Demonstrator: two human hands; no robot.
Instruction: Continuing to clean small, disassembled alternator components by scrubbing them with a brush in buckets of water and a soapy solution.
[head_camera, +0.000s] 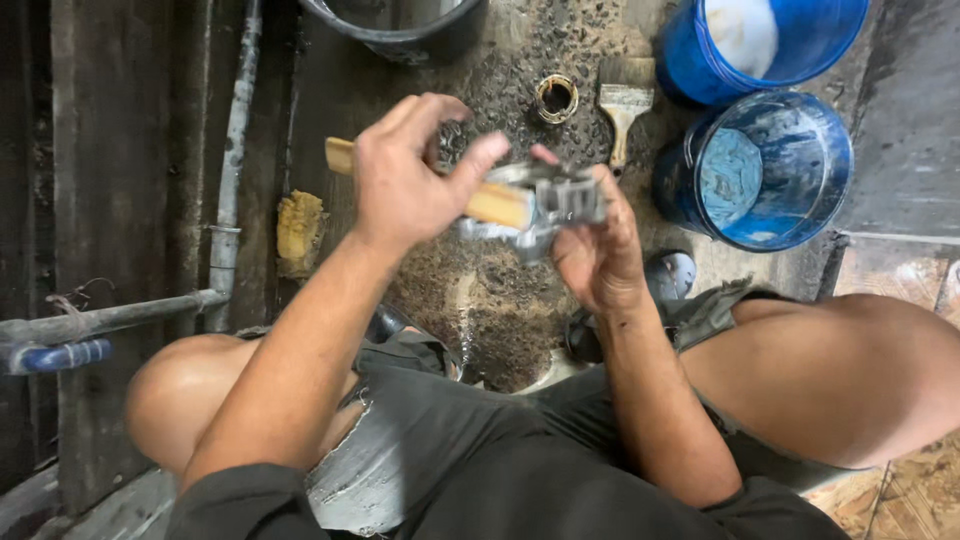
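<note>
Between my two hands, above a grimy, oil-stained floor (500, 290), I hold a grey metal part (555, 200) with ribbed, blocky edges. It sits at the centre of the view, raised over my knees.

Around it, on the floor beyond my hands, a small brass-coloured ring (556, 97) lies just beside a flat paintbrush (622, 105) with pale bristles. To the right stand two blue buckets: the nearer bucket (765, 170) shows a blue-smeared inside, and the farther bucket (760, 40) holds something white. A dark tub (395, 25) is cut off at the top edge. To the left a yellow sponge-like lump (299, 232) lies near a grey pipe (232, 160) that runs up the dark boards.

My right hand (600, 250) curls closed around the metal part from below, fingers wrapped on its far side. My left hand (410, 180) grips a wooden handle (500, 205), thumb and fingers pinched on it, its pale end pressed against the part.

My left hand hides most of the handle, so I cannot tell what tool it belongs to. The lower side of the part is hidden behind my right palm. A dark sandal (670, 275) peeks out beside my right wrist.
</note>
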